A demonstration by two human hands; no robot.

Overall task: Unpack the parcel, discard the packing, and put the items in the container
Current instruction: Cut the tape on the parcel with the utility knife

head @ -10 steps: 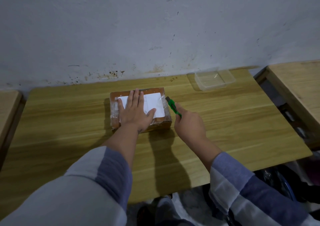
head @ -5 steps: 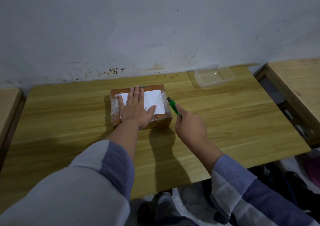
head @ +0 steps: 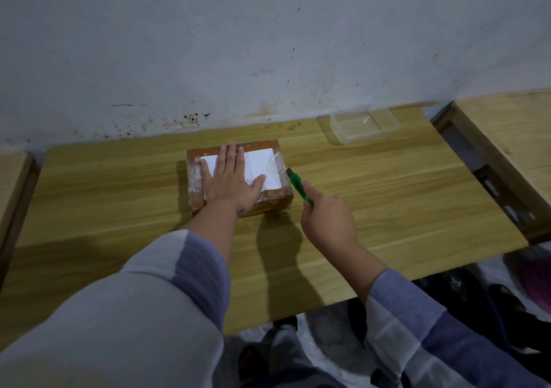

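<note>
Nearest, the right hand (head: 326,219) has its grip clenched round a green utility knife (head: 299,186), whose tip touches the right side of the parcel (head: 281,201). The left hand (head: 231,183) lies flat on the parcel's top, grip released, fingers straight across the white label (head: 265,167). The brown parcel, wrapped in clear tape, sits mid-desk (head: 387,209). Far right, by the wall (head: 268,45), stands 1 clear plastic container (head: 362,125), well apart from the parcel.
</note>
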